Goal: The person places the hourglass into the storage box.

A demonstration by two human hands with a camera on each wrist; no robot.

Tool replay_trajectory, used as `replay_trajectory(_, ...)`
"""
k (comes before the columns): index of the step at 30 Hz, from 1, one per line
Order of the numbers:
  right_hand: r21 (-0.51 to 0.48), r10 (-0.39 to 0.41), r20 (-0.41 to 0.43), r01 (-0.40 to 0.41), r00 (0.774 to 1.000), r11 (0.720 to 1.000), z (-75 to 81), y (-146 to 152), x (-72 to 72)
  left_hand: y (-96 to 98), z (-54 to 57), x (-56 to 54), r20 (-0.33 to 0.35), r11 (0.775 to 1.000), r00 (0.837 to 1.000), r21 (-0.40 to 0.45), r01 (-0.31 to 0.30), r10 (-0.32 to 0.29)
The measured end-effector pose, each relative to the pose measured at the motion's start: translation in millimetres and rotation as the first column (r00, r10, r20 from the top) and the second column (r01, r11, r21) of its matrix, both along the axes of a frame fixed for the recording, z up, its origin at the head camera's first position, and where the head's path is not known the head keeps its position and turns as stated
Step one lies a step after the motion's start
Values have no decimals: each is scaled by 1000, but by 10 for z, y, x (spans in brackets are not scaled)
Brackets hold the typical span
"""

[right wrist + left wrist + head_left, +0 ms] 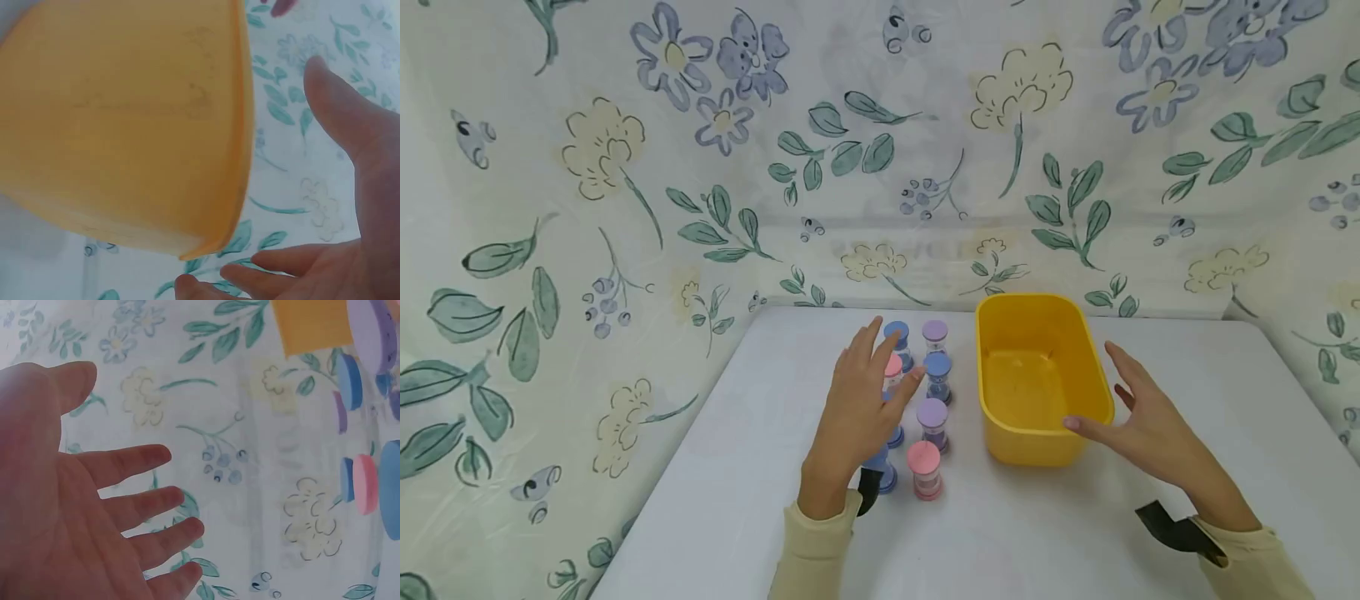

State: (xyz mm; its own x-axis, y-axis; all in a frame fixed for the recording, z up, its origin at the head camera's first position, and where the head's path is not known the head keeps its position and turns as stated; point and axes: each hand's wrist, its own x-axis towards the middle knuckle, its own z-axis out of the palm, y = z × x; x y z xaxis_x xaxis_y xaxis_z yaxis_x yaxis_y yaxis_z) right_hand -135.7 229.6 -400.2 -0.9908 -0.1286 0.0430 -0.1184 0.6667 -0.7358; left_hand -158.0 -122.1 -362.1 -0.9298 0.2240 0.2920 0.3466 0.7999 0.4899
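Observation:
My left hand (pixel 856 408) hovers over the left column of small sand timers, fingers spread and nothing held; it covers part of them. Beside it stand a pink sand timer (pixel 925 471), a purple sand timer (pixel 933 423) and a blue sand timer (pixel 937 379), all upright. In the left wrist view the palm and straight fingers (pixel 140 464) are bare, with coloured timer caps at the right edge. My right hand (pixel 1157 437) is at the right side of a yellow plastic bin (pixel 1037 447), thumb apart from the fingers. The bin's wall (pixel 125 137) fills much of the right wrist view.
Farther back are another purple timer (pixel 935 333) and another blue timer (pixel 898 333). The white table (pixel 730 433) carries everything. Floral cloth (pixel 850 167) hangs behind the table's back edge and along its left side. The bin's inside (pixel 1033 375) shows bare yellow plastic.

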Motion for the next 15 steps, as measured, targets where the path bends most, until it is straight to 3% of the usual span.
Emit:
replay_trajectory(7, -50, 7, 39, -5, 999, 999, -55, 58, -13, -144, 27, 59, -40, 995, 999, 96, 9, -5)
replay_trajectory(15, -119, 21, 110, -8, 994, 993, -161, 86, 18, -327, -7, 182, 35, 989, 998, 136, -63, 59)
